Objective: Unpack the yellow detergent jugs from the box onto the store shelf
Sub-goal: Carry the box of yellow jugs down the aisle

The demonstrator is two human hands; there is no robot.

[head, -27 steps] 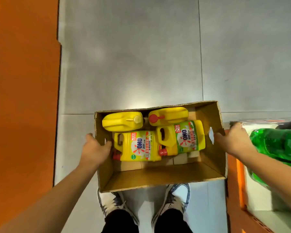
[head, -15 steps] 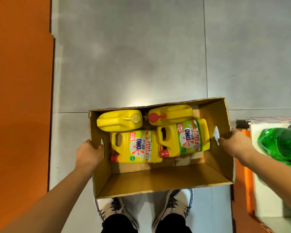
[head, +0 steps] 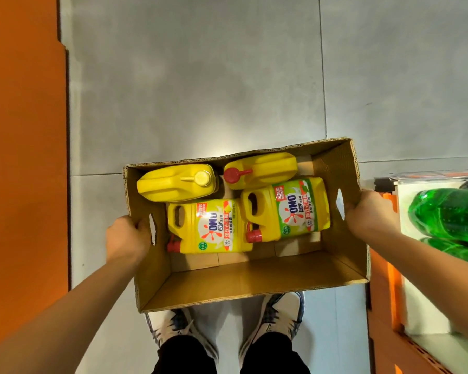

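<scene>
An open cardboard box (head: pixel 254 282) hangs in front of me above the grey floor. My left hand (head: pixel 126 238) grips its left wall by the cut-out handle, and my right hand (head: pixel 369 215) grips its right wall the same way. Several yellow detergent jugs lie in the far half of the box: a yellow-capped one (head: pixel 177 182) at the back left, a red-capped one (head: pixel 261 170) at the back right, a labelled one (head: pixel 211 230) in front of them, and a green-labelled one (head: pixel 289 209) beside it. The near half of the box floor is bare.
An orange shelf unit (head: pixel 384 319) with a white shelf board stands at my right, holding green plastic bottles (head: pixel 449 211). A tall orange panel (head: pixel 22 157) runs along the left. My two shoes (head: pixel 179 327) stand on the grey tiles under the box.
The box has come up closer to me and now looks larger. Both hands have shifted onto the side walls at the handle holes. The jugs inside have stayed put.
</scene>
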